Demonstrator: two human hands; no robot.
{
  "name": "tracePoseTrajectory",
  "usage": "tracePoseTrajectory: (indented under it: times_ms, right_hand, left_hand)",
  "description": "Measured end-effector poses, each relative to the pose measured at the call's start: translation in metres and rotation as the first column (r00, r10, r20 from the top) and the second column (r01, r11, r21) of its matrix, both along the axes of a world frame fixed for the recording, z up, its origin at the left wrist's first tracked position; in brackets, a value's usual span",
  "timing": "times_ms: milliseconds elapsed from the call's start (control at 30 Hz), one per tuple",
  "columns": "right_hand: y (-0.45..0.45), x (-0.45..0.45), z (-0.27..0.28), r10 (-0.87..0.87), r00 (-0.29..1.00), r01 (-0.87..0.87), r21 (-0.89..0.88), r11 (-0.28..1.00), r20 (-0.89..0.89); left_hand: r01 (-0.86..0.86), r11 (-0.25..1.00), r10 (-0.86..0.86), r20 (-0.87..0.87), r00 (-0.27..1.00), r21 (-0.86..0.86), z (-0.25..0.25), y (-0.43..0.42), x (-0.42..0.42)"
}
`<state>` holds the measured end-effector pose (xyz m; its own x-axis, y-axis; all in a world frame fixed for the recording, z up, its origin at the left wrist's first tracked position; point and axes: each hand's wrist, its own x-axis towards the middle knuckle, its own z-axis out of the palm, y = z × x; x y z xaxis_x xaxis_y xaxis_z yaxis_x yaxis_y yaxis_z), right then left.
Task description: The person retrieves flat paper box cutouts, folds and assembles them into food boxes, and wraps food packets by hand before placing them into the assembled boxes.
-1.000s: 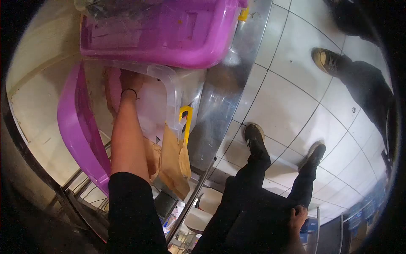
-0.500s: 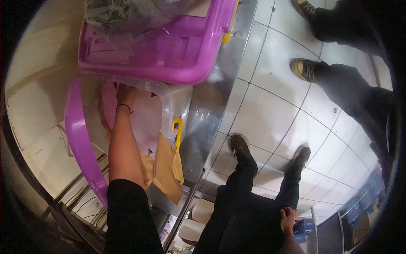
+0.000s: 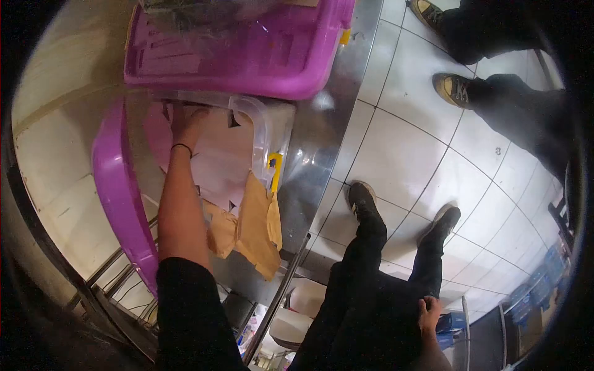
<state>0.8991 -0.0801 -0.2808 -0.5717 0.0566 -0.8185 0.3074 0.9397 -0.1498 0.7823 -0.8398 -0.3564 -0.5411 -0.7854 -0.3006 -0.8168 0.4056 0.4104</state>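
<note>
My left hand, with a dark band at the wrist, reaches into a clear plastic box. It lies on pale pink sheets with small dark notches. Its fingers look spread, though the far ones are dim near the box's end wall. Torn brown paper hangs over the near side of the box. A yellow latch sits on the box's right side. Down by my thigh, my right hand rests against black clothing, fingers loosely bent and a little apart, with nothing visible in it.
A purple lid bearing a clear plastic bag lies beyond the box. Another purple lid leans at the left. The metal counter edges a tiled floor, where another person's shoes stand. White containers sit below the counter.
My view has shifted slightly, so box and counter appear higher and farther right. My left hand stays inside on the pink sheets; my right hand stays by my thigh.
</note>
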Motion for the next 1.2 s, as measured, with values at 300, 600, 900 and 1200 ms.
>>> tracePoseTrajectory:
  times_ms: [300,600,900,1200]
  right_hand:
    - [0.008,0.002,-0.001,-0.019,1.000,0.018,-0.069,0.997,-0.024]
    - [0.021,-0.003,0.001,0.007,1.000,-0.008,-0.028,1.000,-0.022]
    - [0.024,0.004,0.005,-0.125,0.991,0.121,-0.078,0.990,-0.045]
    - [0.002,0.009,-0.005,-0.042,0.998,0.041,-0.026,0.999,-0.036]
  left_hand:
    - [0.260,0.963,-0.214,0.394,0.894,-0.067,0.092,0.019,0.004]
    - [0.751,0.604,-0.187,0.868,0.459,-0.267,0.088,0.093,-0.051]
    - [0.492,0.858,-0.178,0.814,0.554,-0.147,0.054,0.083,-0.037]
    - [0.613,0.789,-0.382,0.746,0.546,-0.045,0.009,0.047,-0.025]
